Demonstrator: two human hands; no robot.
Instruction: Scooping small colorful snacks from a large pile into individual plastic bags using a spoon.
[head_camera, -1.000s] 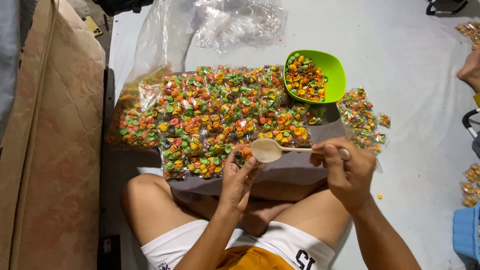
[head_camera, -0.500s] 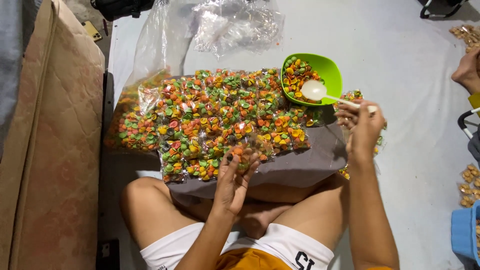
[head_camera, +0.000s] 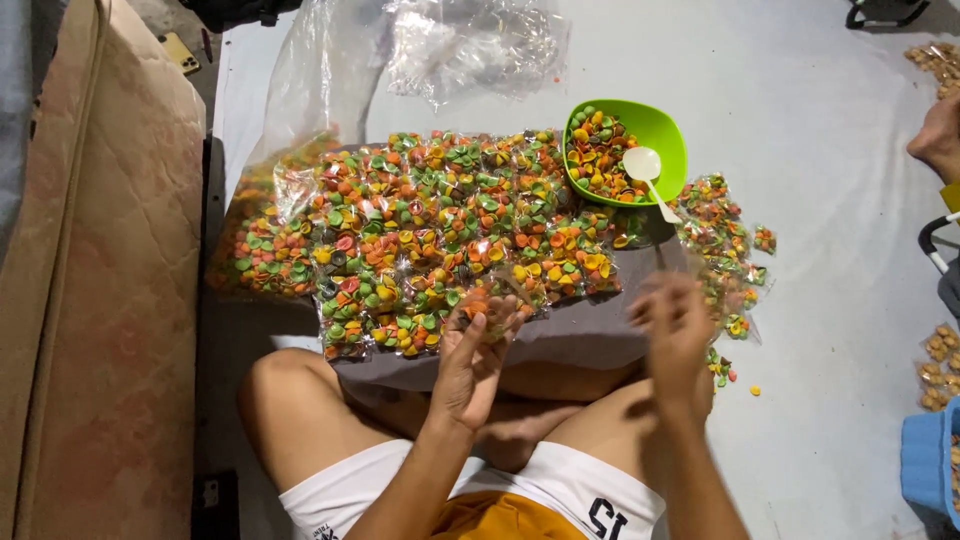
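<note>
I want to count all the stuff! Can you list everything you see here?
Small filled packets: many, clear with orange, green and yellow snacks, on the grey board.
Green bowl: one, behind the packets.
White spoon: one, in the bowl.
Clear plastic bags: a heap, far side.
Cardboard: one, brown, at left.
Another person's hand: one, right edge.
Left hand: holds a small packet.
Right hand: blurred, by the packet.

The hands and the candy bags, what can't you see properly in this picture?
- Right hand, head view: motion-blurred, so its fingers and grip are unclear.
- Small bag in the left hand: mostly hidden by the fingers.
- Another person's hand: cut off by the right edge.
- Blue container: cut off by the corner.
</note>
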